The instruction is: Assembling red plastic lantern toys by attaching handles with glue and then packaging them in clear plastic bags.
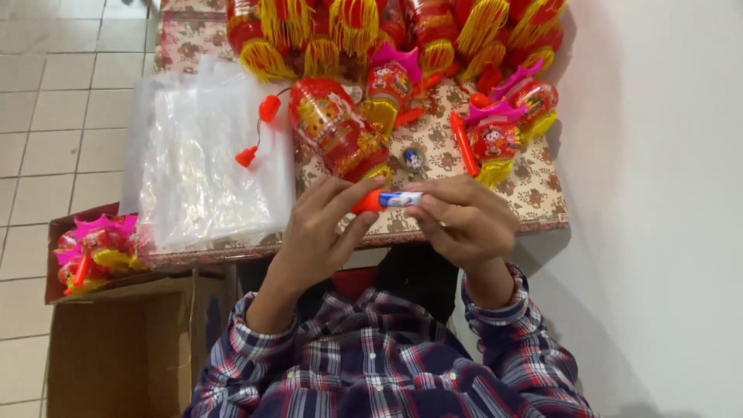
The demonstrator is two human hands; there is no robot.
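At the centre of the head view, both hands meet over the near edge of a table (542, 203) covered in a cream cloth with a dark red floral print. The left hand (321, 232) and the right hand (464, 220) together grip a slim orange stick (387, 200), held level; a blue-and-white label wraps its right half, and the fingers of each hand are curled closed around one end.

At 12 o'clock from the hands lies one red toy lantern (337, 128) with gold printing and a yellow fringe, and an orange cord with two orange plugs (259, 131) trails from it towards 10 o'clock. A small round button-like piece (413, 159) sits just beside the lantern's fringe. At 1 o'clock lie three smaller lanterns with pink star-shaped tops (495, 139), and an orange stick (463, 143) rests between them. Along the far edge a heap of red lanterns with yellow tassels (402, 31) is piled too tightly to count.

At 10 o'clock a stack of clear plastic bags (205, 155) overhangs the table's left edge. At 8 o'clock an open cardboard box (116, 340) stands on the tiled floor, and a cluster of packed lanterns (97, 251) lies at its top.
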